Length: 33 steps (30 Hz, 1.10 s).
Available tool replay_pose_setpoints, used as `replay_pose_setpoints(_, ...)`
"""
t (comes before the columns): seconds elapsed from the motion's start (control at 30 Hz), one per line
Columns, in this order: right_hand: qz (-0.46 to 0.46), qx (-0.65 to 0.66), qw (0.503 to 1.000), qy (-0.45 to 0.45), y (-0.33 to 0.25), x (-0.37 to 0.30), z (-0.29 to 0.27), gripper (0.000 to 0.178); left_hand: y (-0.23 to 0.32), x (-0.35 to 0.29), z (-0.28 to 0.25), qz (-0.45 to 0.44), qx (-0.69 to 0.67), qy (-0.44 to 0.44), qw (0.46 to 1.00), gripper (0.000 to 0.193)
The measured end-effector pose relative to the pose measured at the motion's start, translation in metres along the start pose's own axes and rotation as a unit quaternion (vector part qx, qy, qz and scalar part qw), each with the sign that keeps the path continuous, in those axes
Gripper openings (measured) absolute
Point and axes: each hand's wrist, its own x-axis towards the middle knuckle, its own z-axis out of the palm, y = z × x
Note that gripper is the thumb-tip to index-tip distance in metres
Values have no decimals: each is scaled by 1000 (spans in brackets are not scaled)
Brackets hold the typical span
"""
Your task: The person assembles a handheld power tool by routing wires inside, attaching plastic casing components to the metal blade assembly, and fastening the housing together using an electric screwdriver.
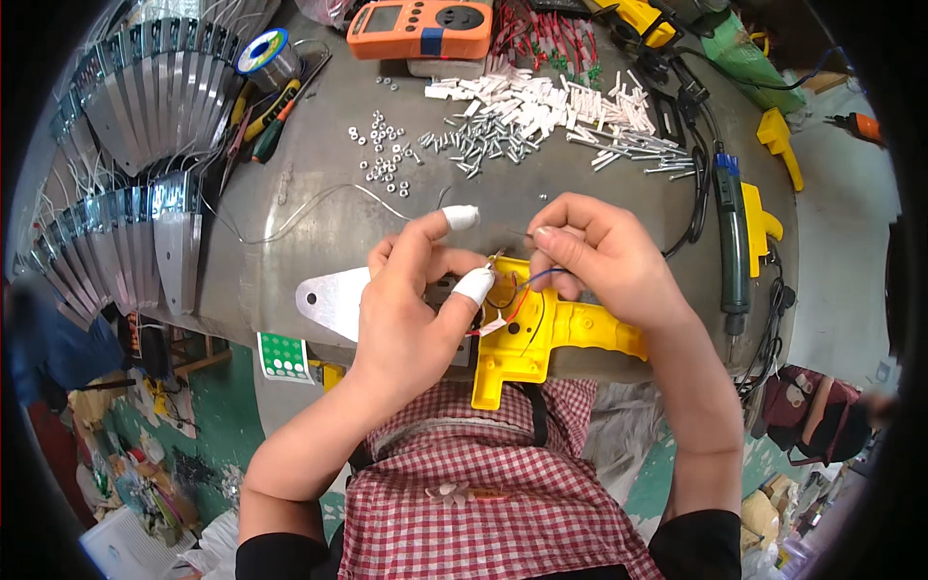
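A yellow plastic housing half point(517, 365) with a handle lies at the table's near edge, its hollow side up. Red wires, a blue wire point(537, 277) and a white connector point(494, 326) show inside it. My left hand point(414, 295), with white coverings on thumb and index finger, pinches bare wire ends point(495, 259) between thumb and middle finger at the housing's upper edge. The index finger stands away. My right hand point(594, 246) pinches a thin dark wire point(518, 231) between thumb and index finger. A grey metal plate point(333, 303) partly hides behind my left hand.
White connectors point(541, 101), screws point(488, 140) and nuts point(387, 159) lie beyond my hands. An orange multimeter point(420, 29) stands at the back. Metal plates with wires point(145, 87), a solder spool point(269, 56) and pliers are left. A dark electric screwdriver point(732, 242) lies right.
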Motion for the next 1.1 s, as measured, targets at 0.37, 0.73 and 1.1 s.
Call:
replay_pose_setpoints(0.37,43,-72,995,-47,-6,-4,3,14,0,3,-6,3,11,-15,1000,26)
replay_pose_setpoints(0.73,20,-107,993,-53,-20,-1,18,15,8,4,-3,24,51,10,998,15)
replay_pose_setpoints(1.1,66,-37,995,-68,-11,4,18,17,5,-1,12,129,-4,116,985,33)
